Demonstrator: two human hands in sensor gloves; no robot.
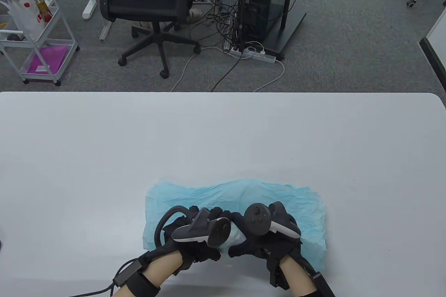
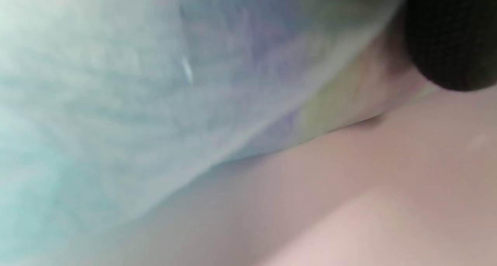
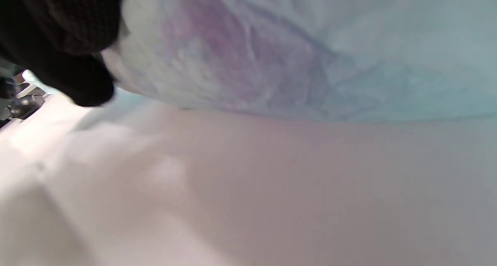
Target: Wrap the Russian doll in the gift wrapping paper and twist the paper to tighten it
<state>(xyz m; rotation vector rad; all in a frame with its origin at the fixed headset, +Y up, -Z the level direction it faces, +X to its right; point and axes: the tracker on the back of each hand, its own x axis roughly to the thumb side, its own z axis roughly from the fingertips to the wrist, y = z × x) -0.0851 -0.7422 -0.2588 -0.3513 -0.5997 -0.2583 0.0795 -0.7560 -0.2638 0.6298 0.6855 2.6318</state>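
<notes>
Light blue gift wrapping paper [image 1: 278, 199] lies crumpled on the white table [image 1: 223, 137] near the front edge. Its near part is pulled up over the Russian doll [image 1: 234, 236], which shows only as a paper-covered bulge between my hands. My left hand [image 1: 200, 241] grips the bulge from the left and my right hand [image 1: 264, 237] grips it from the right, fingers curled round it. In the left wrist view, purple and yellow doll colours [image 2: 310, 114] show through the paper [image 2: 116, 103] beside a gloved fingertip [image 2: 450, 37]. The right wrist view shows a purple patch [image 3: 217, 56] under paper [image 3: 349, 64] next to gloved fingers [image 3: 66, 37].
Bare table surface [image 1: 104, 157] extends to the left, right and far side of the paper. Beyond the far edge stand an office chair [image 1: 146, 1], a computer tower [image 1: 264, 1] with cables, and a white trolley [image 1: 35, 36].
</notes>
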